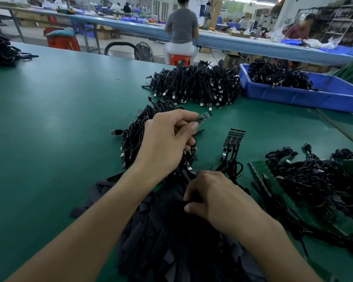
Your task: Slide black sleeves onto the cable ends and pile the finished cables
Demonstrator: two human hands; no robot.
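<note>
Nearest, the heap of black sleeves [171,247] lay on the green table [59,119]; the right hand [218,198] dug into its top, thumb and curled fingers pinching at a sleeve there, though which one could not be told; beyond it the left hand [165,141] pinched a cable's bare circuit-board end [204,117] between thumb and fingers, lifted above a small pile of cables [130,139]; that end wore no sleeve yet. To the right a bunch of bare-board cables [233,139] and a tangle of cables [314,180] seemingly waited their turn; farther off sat a large pile of cables [196,86] and a blue bin [334,96] holding more. Plenty evidently remained; whether the far piles were sleeved was unclear.
</note>
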